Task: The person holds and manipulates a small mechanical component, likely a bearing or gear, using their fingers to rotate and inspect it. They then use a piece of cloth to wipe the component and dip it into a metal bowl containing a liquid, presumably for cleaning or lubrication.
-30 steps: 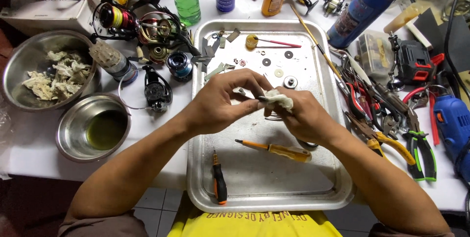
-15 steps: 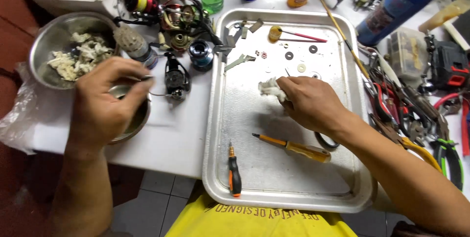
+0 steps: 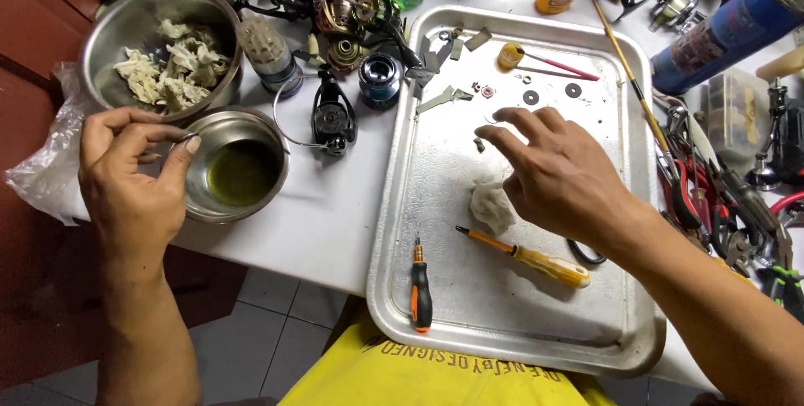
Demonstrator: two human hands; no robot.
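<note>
Reaching across a metal tray [image 3: 435, 230], the person's right hand [image 3: 557, 175] hovers with fingers spread and empty above a scatter of small washers and nuts [image 3: 502, 92]. A moment ago that hand was pressed down on a crumpled rag [image 3: 492, 205]; now the rag lies released on the tray, just beside the palm, and the fingertips point toward the little parts near the tray's far end. A second back both hands worked the rag together over the tray's middle.

The left hand [image 3: 134, 171] has since swung out to the left and now sits at the rim of a small steel bowl [image 3: 276, 142] holding greenish liquid, thumb and forefinger pinched together. Whether anything small is held in that pinch cannot be told. By the look of it, the wiping is over for the piece just handled, and the work has turned to the bowl on one side and the loose parts on the other.

Behind the small bowl stands a larger bowl [image 3: 109, 25] of used rag scraps. Between bowls and tray rest a black reel body [image 3: 333, 117] and a spool [image 3: 378, 79]. On the tray's near half lie a yellow-handled screwdriver [image 3: 528, 257] and a short orange-and-black screwdriver [image 3: 419, 284], both untouched. Pliers and other tools [image 3: 720, 205] crowd the table to the right.
</note>
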